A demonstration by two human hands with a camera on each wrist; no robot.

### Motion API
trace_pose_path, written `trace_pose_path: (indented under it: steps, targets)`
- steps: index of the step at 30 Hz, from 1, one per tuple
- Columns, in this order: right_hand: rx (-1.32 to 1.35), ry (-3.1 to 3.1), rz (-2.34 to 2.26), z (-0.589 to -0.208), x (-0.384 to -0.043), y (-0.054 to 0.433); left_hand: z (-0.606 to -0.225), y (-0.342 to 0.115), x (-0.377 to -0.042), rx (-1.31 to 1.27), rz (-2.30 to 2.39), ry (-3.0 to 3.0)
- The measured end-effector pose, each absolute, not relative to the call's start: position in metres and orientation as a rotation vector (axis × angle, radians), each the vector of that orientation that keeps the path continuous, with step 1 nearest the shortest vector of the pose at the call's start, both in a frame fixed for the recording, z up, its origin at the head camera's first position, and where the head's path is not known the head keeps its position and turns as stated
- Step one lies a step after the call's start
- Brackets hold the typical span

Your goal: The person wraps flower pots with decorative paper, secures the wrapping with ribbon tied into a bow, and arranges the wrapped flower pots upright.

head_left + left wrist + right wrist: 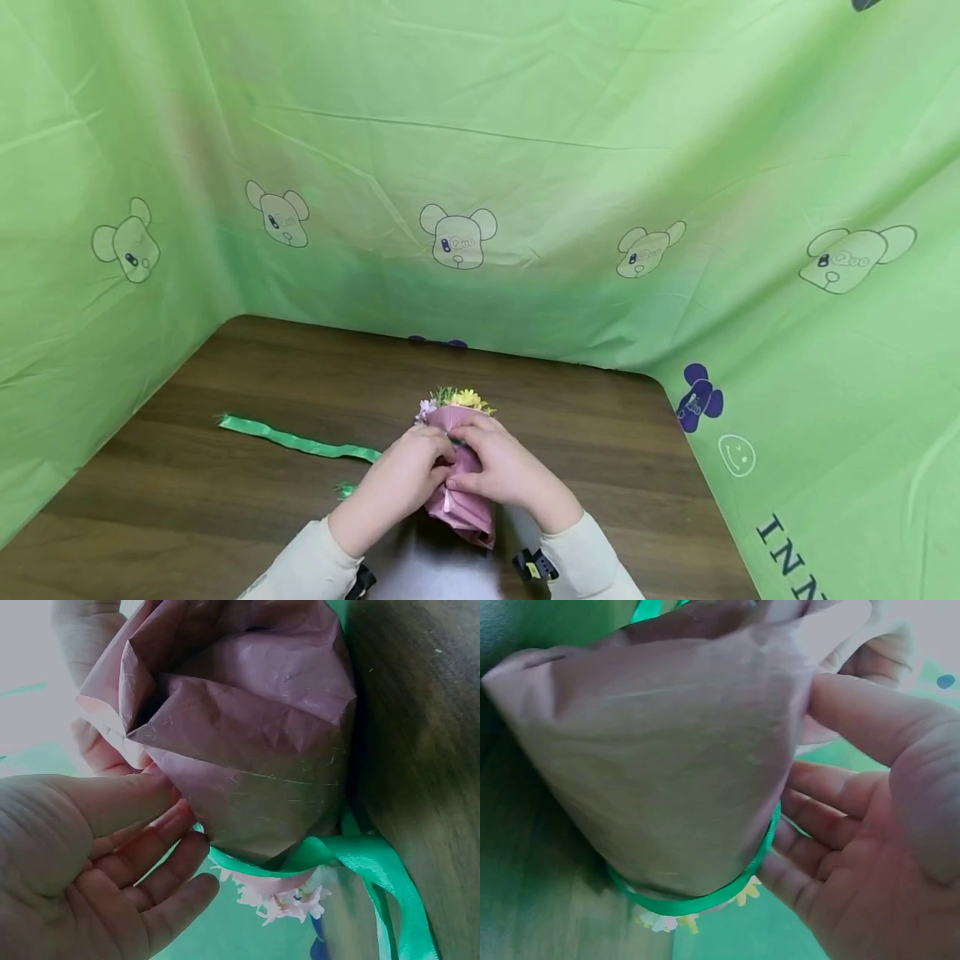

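Note:
A small bouquet wrapped in pink paper [467, 512] lies on the table, yellow and pale purple flowers [468, 398] showing at its far end. My left hand [405, 471] pinches the wrapping from the left, thumb against its folded edge in the left wrist view. From the other side my right hand [513, 467] pinches the paper, its thumb [855, 705] on the front and the fingers behind. A green ribbon [686, 905] circles the wrapping just below the flowers. In the left wrist view, loose ribbon [375, 859] hangs off to the side.
One ribbon tail [300, 442] stretches left across the brown wooden table [600, 433], and a shorter frayed end [346, 490] lies near my left wrist. Green cloth walls [465, 150] printed with bear heads enclose the table at the back and sides.

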State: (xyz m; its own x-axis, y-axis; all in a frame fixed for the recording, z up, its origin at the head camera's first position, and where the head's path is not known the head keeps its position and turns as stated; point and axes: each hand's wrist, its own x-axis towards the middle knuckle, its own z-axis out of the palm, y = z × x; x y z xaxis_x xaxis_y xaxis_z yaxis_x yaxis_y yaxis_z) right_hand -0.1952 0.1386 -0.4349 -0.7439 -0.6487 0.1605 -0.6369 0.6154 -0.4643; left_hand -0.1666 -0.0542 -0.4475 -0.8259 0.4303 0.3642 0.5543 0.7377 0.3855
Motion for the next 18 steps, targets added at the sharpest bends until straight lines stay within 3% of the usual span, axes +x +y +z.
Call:
trace_pose_path:
  steps: [14,18]
  targets:
    - [-1.026,2.802,-0.785,-0.431,-0.195,0.137,-0.45,-0.066,-0.172,-0.835,-0.762,-2.723]
    - [-1.008,2.805,-0.79,-0.433,-0.192,0.136,-0.447,-0.088,-0.181,-0.722,-0.865,-2.765]
